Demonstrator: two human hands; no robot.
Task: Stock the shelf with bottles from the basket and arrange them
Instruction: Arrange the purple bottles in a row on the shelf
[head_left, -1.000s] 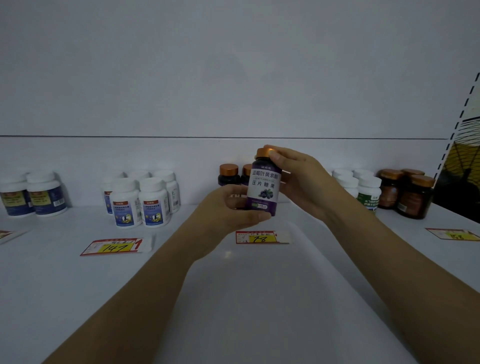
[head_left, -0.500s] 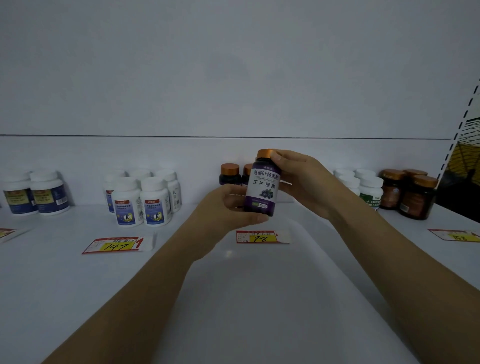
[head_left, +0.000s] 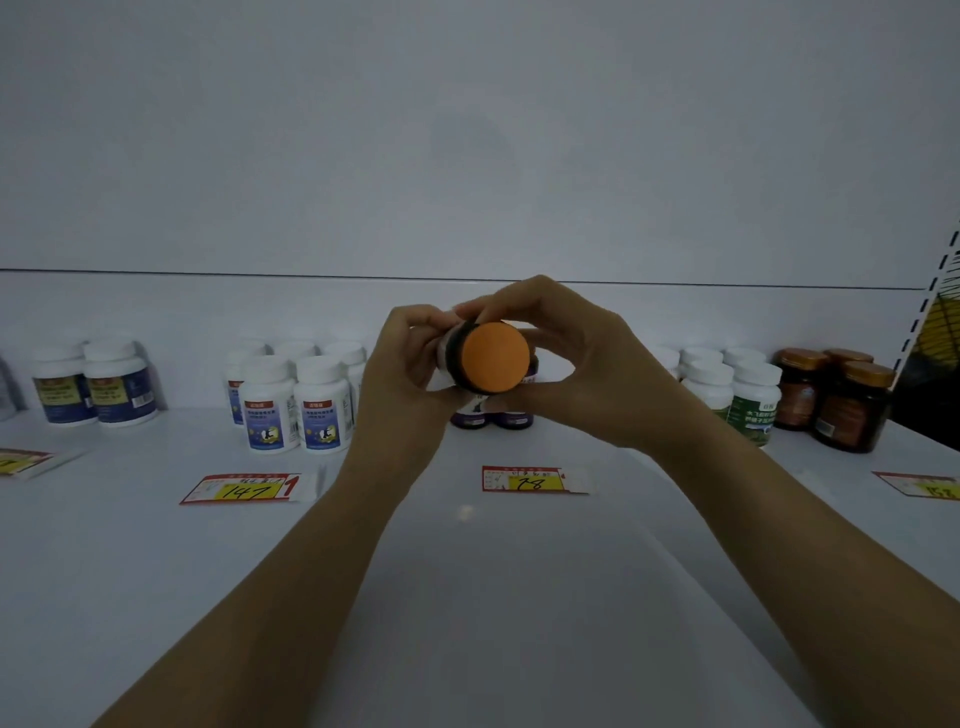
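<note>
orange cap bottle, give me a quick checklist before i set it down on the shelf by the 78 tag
1. Grip secure: ok. The left hand and right hand both hold the orange-capped bottle.
2. Bottle upright for placing: not ok. It is tipped, with the cap facing the camera.
3. Label turned to the front: cannot tell. The label is hidden.
4. Right product group: ok. Two purple bottles stand behind the hands, above the 78 tag.
5. Landing spot: ok. Bare shelf shows between those bottles and the tag.

Orange cap (head_left: 495, 357), dark bottle (head_left: 457, 347)
</note>
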